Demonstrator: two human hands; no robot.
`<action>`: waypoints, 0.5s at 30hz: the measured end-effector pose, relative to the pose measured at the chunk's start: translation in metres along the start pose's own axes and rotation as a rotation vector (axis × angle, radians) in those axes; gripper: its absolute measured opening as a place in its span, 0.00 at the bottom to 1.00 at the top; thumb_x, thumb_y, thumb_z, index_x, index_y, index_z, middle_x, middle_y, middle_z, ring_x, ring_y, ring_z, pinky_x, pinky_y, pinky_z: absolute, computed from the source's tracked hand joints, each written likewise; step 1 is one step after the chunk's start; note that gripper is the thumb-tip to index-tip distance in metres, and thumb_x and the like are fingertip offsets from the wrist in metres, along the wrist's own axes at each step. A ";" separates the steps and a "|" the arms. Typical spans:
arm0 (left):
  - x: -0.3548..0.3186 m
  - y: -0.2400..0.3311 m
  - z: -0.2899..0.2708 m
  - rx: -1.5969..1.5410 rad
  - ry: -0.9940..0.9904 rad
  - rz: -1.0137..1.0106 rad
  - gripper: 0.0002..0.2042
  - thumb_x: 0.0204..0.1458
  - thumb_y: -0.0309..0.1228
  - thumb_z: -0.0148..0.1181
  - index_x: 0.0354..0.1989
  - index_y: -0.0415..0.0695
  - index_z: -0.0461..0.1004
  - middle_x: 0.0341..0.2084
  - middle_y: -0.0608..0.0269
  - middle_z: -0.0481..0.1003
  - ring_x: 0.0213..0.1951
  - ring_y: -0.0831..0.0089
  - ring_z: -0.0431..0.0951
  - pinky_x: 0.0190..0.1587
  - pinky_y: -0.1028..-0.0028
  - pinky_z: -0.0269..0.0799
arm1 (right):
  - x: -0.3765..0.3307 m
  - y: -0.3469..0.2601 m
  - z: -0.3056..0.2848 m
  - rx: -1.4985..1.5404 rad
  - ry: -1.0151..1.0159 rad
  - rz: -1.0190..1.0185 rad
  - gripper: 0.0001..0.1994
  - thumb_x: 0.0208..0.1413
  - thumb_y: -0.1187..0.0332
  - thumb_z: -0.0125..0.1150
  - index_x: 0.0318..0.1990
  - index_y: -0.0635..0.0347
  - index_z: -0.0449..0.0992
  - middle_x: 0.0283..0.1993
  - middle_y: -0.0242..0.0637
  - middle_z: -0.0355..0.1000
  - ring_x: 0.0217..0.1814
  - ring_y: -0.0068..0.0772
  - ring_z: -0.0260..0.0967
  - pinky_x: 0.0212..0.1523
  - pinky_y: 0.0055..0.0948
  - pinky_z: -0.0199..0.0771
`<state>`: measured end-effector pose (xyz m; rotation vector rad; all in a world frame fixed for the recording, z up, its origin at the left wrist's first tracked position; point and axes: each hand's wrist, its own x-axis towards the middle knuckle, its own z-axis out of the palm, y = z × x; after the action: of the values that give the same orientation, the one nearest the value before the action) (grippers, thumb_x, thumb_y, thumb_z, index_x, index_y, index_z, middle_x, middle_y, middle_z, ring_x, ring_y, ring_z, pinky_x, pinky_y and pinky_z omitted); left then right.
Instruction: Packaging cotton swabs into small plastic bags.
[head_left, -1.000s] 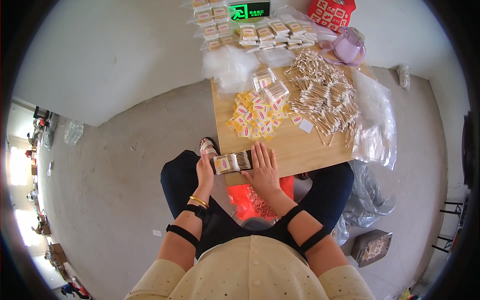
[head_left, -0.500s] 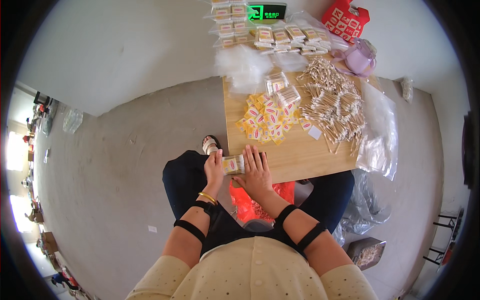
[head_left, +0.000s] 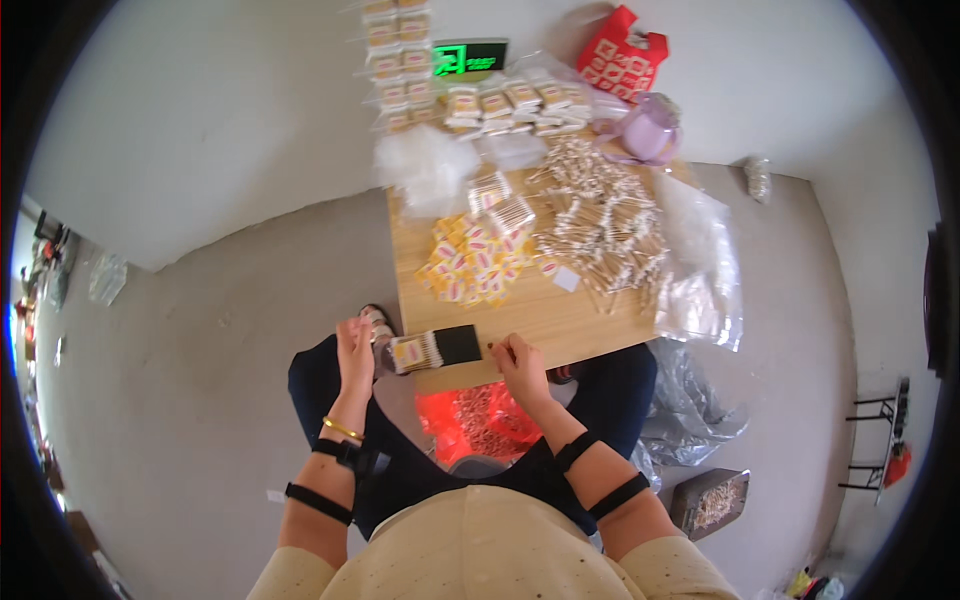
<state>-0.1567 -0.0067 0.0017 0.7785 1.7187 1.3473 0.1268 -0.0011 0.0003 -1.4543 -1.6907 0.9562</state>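
A clear packet of cotton swabs with a yellow card (head_left: 413, 353) lies at the table's near left edge. Its right end meets a flat black pad (head_left: 459, 344); the left end sticks out past the edge. Just left of the packet is my left hand (head_left: 353, 358), fingers stretched out, apparently off it. My right hand (head_left: 522, 370) is curled closed at the near edge, right of the pad; whatever its fingers may hold is hidden. Beyond lie a heap of yellow-and-white cards (head_left: 475, 262), two swab bundles (head_left: 511, 213) and a big pile of loose swabs (head_left: 605, 222).
Filled swab packets (head_left: 520, 103) are stacked at the back, near empty clear bags (head_left: 425, 165), a lilac jug (head_left: 650, 132) and a red bag (head_left: 624, 57). Plastic sheeting (head_left: 700, 270) hangs over the right edge. Below are a red bag of swabs (head_left: 480, 418) and a bin (head_left: 708, 503).
My right hand has lifted off the packet and moved right, its fingers curling, which uncovers the black pad. My left hand has let go of the packet's left end. The whole view has shifted.
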 end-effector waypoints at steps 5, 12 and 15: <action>-0.026 0.048 0.055 0.242 -0.223 0.323 0.11 0.66 0.37 0.58 0.46 0.42 0.70 0.35 0.61 0.75 0.37 0.74 0.76 0.42 0.73 0.73 | 0.004 0.042 -0.039 0.019 0.171 0.218 0.28 0.71 0.51 0.50 0.22 0.64 0.72 0.17 0.42 0.68 0.20 0.41 0.67 0.26 0.40 0.65; -0.081 0.029 0.111 0.983 -0.698 0.848 0.28 0.61 0.43 0.60 0.66 0.43 0.64 0.67 0.44 0.62 0.72 0.47 0.57 0.72 0.47 0.51 | 0.014 0.049 -0.079 0.072 0.159 0.444 0.39 0.72 0.39 0.34 0.20 0.63 0.73 0.17 0.44 0.67 0.24 0.44 0.70 0.32 0.43 0.68; -0.088 0.000 0.121 1.136 -0.801 0.917 0.36 0.62 0.52 0.55 0.74 0.45 0.55 0.75 0.45 0.48 0.78 0.48 0.41 0.76 0.45 0.32 | 0.010 0.060 -0.093 -0.007 0.186 0.517 0.38 0.72 0.39 0.34 0.21 0.61 0.75 0.19 0.45 0.70 0.27 0.47 0.73 0.34 0.44 0.69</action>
<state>-0.0077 -0.0231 0.0073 2.5305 1.3253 0.1995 0.2351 0.0229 -0.0064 -1.9694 -1.2045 1.0371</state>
